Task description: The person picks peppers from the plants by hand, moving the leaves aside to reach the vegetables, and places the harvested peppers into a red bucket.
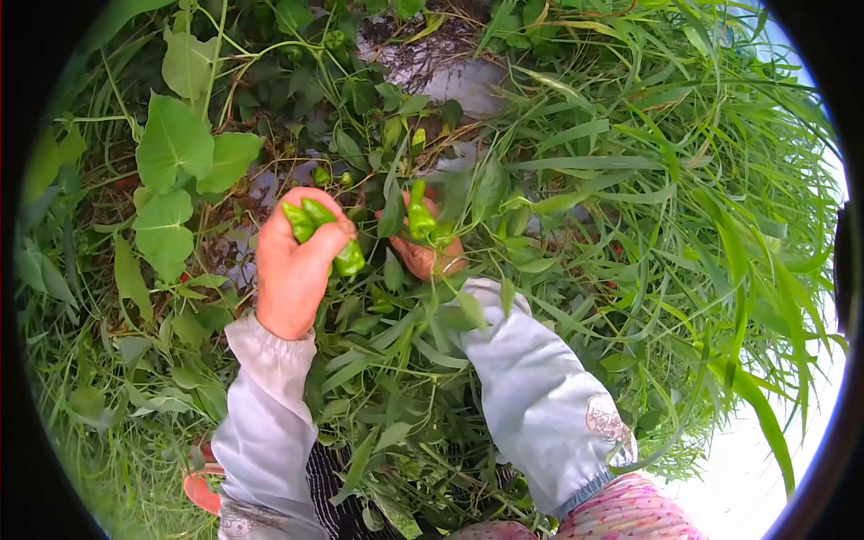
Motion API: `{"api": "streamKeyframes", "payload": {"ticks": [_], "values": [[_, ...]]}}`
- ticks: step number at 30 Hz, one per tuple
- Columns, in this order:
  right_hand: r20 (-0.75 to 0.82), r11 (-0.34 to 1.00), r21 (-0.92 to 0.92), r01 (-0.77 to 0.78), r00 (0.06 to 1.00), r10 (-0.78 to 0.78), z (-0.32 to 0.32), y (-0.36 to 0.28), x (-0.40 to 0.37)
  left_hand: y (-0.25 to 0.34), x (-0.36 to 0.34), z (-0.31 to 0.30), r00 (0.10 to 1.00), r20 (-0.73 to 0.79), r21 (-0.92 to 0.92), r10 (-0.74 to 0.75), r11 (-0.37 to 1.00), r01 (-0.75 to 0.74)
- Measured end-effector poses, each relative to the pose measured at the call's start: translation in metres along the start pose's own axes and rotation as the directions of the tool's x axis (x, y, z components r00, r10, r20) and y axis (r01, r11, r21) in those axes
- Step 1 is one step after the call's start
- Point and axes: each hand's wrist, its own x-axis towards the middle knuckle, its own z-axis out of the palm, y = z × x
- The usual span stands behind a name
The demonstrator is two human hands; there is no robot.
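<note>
My left hand (292, 270) is closed around green peppers (349, 258), pinching them between thumb and fingers; the tops of two stick up above the thumb. To its right, my right hand (421, 258) reaches in among the pepper plant's leaves. A bright green pepper (419, 216) lies against its curled fingers, with another rounded green piece just below. Leaves and stems cover part of this hand, so some fingertips are hidden. Small green peppers (321, 176) hang on the plant just above my left hand.
Broad heart-shaped leaves (174, 144) of a vine rise at the upper left. Tall grass (720, 198) fills the right side. Pale ground sheeting (450, 81) shows between plants. A curved orange-red piece (200, 490), perhaps a handle, lies at the lower left.
</note>
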Motion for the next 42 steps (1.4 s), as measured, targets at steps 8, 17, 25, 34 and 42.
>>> {"api": "streamKeyframes", "payload": {"ticks": [8, 17, 25, 34, 42], "values": [[0.319, 0.138, -0.931, 0.337, 0.937, -0.141, -0.013, -0.005, 0.012, -0.021, 0.019, 0.023, 0.935, 0.237, 0.521, -0.263, 0.847, 0.106], [0.451, -0.6, -0.711, 0.367, 0.892, 0.011, 0.032, -0.015, -0.007, -0.043, -0.011, 0.031, 0.922, 0.312, 0.429, -0.228, 0.9, 0.078], [0.425, 0.37, -0.819, 0.438, 0.897, -0.121, -0.016, 0.005, 0.01, -0.007, -0.081, 0.025, 0.884, 0.392, 0.405, 0.254, 0.816, -0.413], [0.185, 0.415, -0.882, 0.223, 0.974, -0.131, -0.001, 0.0, 0.0, 0.044, -0.014, -0.003, 0.999, -0.037, 0.138, -0.035, 0.99, 0.04], [-0.029, 0.736, -0.359, 0.573, 0.782, -0.623, -0.003, 0.042, 0.005, -0.041, -0.01, 0.06, 0.951, 0.287, 0.778, -0.118, 0.608, -0.159]]}}
